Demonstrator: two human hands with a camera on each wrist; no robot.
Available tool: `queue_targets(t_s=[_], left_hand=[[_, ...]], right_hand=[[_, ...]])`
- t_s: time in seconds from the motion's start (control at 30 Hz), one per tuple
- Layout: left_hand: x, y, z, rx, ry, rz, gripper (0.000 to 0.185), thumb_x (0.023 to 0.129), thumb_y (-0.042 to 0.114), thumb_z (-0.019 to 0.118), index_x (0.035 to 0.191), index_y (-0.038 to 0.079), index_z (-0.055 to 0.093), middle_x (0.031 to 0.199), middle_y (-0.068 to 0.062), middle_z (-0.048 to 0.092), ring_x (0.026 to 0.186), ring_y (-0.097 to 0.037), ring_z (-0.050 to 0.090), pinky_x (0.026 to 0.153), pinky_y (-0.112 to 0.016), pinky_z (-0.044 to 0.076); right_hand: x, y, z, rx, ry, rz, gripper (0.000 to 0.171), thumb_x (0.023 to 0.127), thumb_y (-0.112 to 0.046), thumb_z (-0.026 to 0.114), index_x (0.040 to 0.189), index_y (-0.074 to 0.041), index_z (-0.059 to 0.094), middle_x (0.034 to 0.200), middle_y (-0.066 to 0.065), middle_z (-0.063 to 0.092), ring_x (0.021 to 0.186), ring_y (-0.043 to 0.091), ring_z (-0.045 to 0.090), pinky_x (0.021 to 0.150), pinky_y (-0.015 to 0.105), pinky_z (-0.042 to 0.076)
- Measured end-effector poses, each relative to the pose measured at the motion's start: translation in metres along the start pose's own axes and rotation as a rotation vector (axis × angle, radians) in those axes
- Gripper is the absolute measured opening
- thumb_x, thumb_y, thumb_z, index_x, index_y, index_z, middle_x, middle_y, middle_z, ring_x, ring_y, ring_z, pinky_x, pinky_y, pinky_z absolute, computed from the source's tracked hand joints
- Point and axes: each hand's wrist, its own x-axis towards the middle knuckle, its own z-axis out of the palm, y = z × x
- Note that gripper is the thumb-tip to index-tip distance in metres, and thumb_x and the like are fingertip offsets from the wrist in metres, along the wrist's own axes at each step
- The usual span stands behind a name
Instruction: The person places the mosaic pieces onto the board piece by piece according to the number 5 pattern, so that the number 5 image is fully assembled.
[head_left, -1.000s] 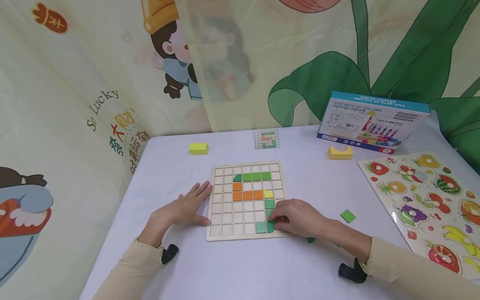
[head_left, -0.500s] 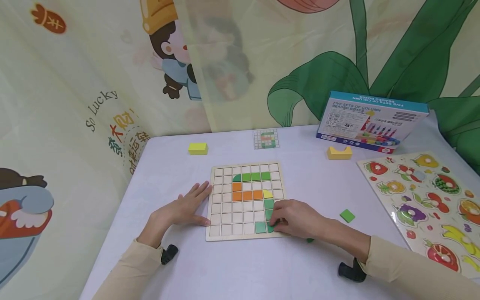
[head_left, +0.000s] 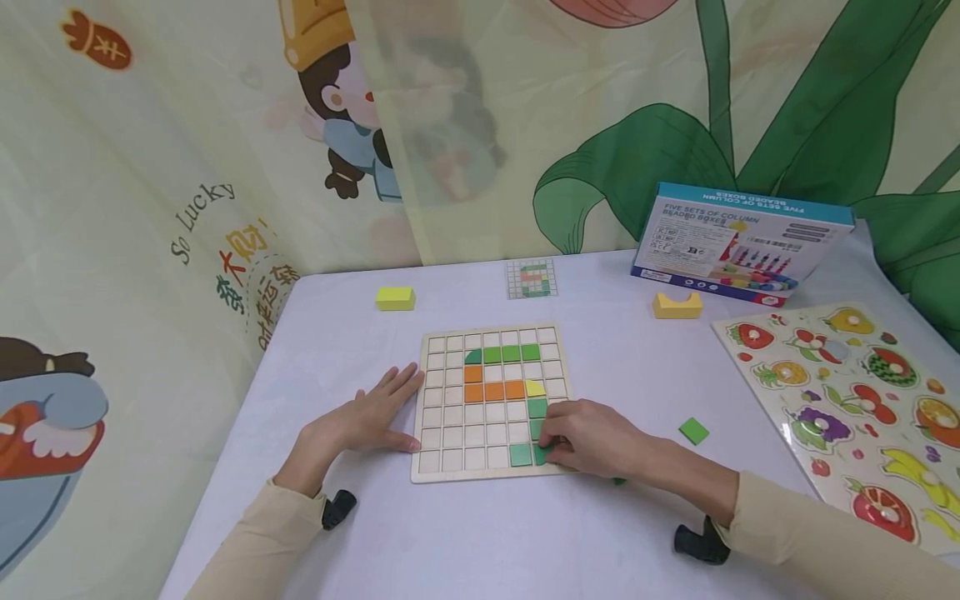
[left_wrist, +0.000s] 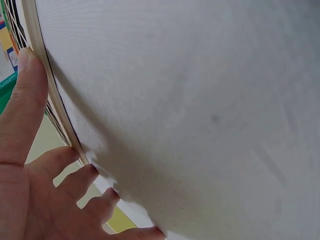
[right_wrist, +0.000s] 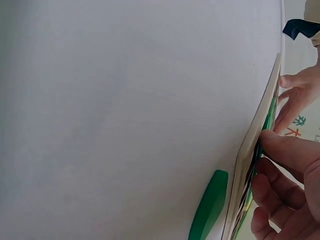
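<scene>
A wooden grid board (head_left: 491,467) lies mid-table with green (head_left: 512,353), orange (head_left: 495,390) and yellow (head_left: 536,387) tiles set in its cells. My right hand (head_left: 551,446) rests on the board's lower right corner, fingers curled on a dark green tile (head_left: 540,455) beside a lighter green tile (head_left: 521,454). In the right wrist view the right hand (right_wrist: 285,170) has its thumb at the board's edge (right_wrist: 250,165). My left hand (head_left: 393,404) lies flat on the table, fingers straight against the board's left edge. The left wrist view shows its fingers (left_wrist: 30,100) along that edge (left_wrist: 37,45).
A loose green square (head_left: 693,431) lies right of the board, and another green piece (right_wrist: 207,205) sits under my right wrist. Farther back are a yellow block (head_left: 395,297), a pattern card (head_left: 532,277), a yellow arch block (head_left: 677,305) and a blue box (head_left: 742,242). A fruit puzzle (head_left: 847,408) fills the right side.
My right hand has crept slightly left over the dark green tile. The left hand and the board have stayed put.
</scene>
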Motion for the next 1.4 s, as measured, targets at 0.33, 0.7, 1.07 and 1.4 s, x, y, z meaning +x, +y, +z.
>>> queue_targets(t_s=[0.33,0.7,1.07,1.4], left_hand=[[-0.001,-0.001,0.000,0.005,-0.004,0.002,0.102,0.080,0.043,0.075,0.156,0.009,0.016,0.164,-0.012,0.006,0.150,-0.039,0.004,0.109,-0.073,0.017],[-0.002,0.001,-0.004,0.021,-0.014,0.000,0.101,0.081,0.043,0.074,0.156,0.009,0.015,0.165,-0.012,0.005,0.151,-0.039,0.004,0.109,-0.073,0.018],[-0.001,0.001,-0.003,0.024,-0.022,-0.005,0.102,0.081,0.043,0.074,0.156,0.010,0.014,0.165,-0.011,0.004,0.151,-0.038,0.003,0.109,-0.072,0.018],[-0.001,0.001,-0.004,0.024,-0.023,-0.002,0.102,0.081,0.043,0.074,0.156,0.009,0.014,0.165,-0.011,0.004,0.151,-0.039,0.004,0.109,-0.072,0.018]], right_hand=[[-0.014,0.019,-0.027,0.118,-0.086,0.137,0.013,0.083,-0.015,0.074,0.096,-0.019,0.075,0.084,-0.014,0.061,0.071,0.002,0.050,0.063,0.015,0.046],[-0.057,0.064,-0.063,0.202,-0.180,0.278,0.019,0.084,-0.017,0.074,0.101,-0.025,0.074,0.092,-0.014,0.064,0.081,0.005,0.052,0.069,0.018,0.049],[-0.095,0.075,-0.059,0.241,-0.340,0.261,0.032,0.077,-0.035,0.080,0.107,-0.038,0.069,0.108,-0.017,0.060,0.094,0.003,0.052,0.084,0.021,0.052],[-0.105,0.077,-0.046,0.229,-0.296,0.225,0.027,0.078,-0.036,0.079,0.101,-0.042,0.068,0.108,-0.016,0.055,0.099,0.004,0.052,0.089,0.021,0.052]])
